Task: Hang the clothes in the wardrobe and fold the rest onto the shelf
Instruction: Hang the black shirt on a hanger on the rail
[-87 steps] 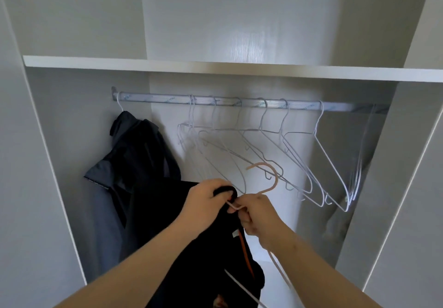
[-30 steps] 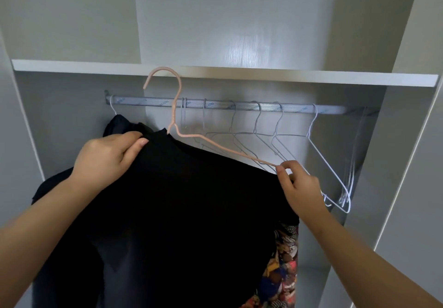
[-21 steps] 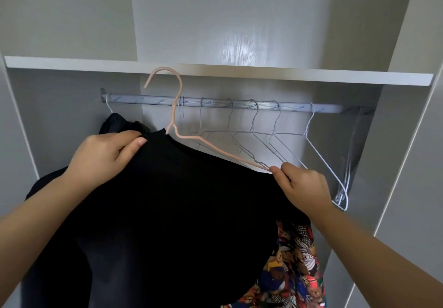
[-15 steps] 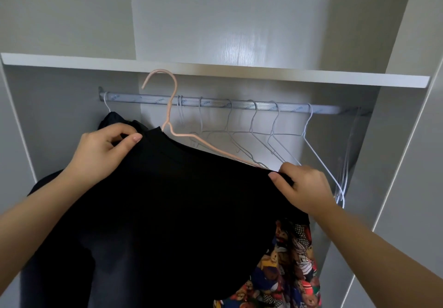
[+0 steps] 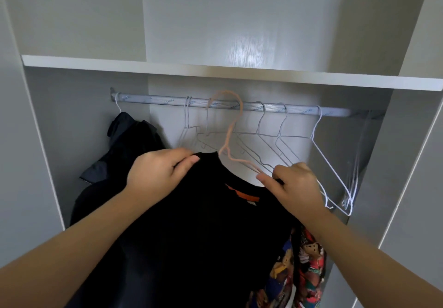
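We've swung the pink hanger (image 5: 229,137) right: hook at the rail (image 5: 299,111), arm sloping lower right; left hand (image 5: 155,178) pinches the black shirt (image 5: 203,236) collar, right hand (image 5: 294,185) its shoulder.

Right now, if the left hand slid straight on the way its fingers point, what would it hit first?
Probably the pink hanger. The left hand grips the black shirt at the collar, fingers pointing right, and the hanger's neck rises just beyond them. Depth is hard to judge from this one view.
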